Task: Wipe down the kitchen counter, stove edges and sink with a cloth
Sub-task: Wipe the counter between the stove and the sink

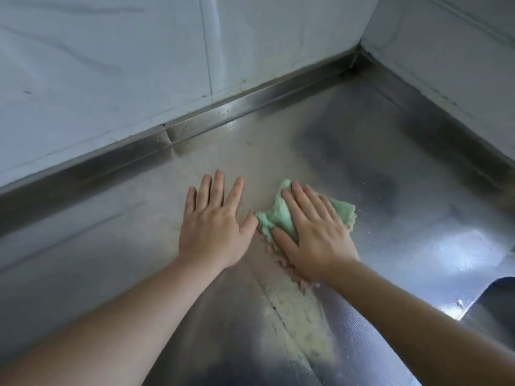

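cloth (281,218): green, bunched flat on the counter (362,151), mid-surface, well short of the back upstand and the far R corner.
R hand (315,232): on top of cloth, palm down, fingers spread and laid flat, pressing it to the steel rather than pinching; not curled round it.
L hand (214,218): bare, flat on counter just beside cloth's L edge, thumb tip touching or nearly so; holds nothing, looks like a brace.
crumb streak (301,313): pale gritty line running from under R wrist back toward the front edge, along a seam; a few specks off cloth's R side too.
key relation: grit lies on the near side of cloth, long axis roughly front-to-back; R hand nearer, already over it.
next move, my guess: pull cloth back along that streak.
sink (496,302): cut-out at front R edge, nr R forearm; untouched by cloth now.
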